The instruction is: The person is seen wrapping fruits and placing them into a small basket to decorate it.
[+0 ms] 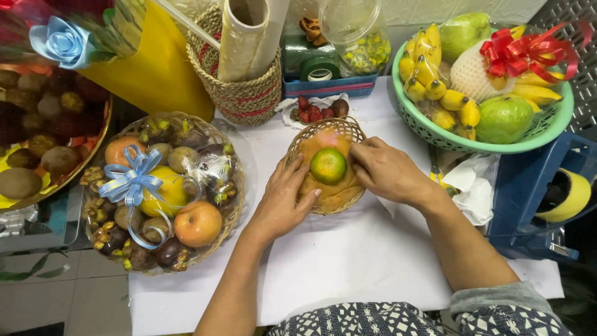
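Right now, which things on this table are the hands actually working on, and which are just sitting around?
In hand:
small wicker basket
green-orange citrus fruit in it
left hand on the basket's near side
right hand on its right rim

Lying about:
wrapped fruit basket with blue ribbon
green basket of bananas and guavas
woven holder with paper rolls
tape rolls

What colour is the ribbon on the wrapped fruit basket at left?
Light blue ribbon, tied in a bow; the head view shows it.
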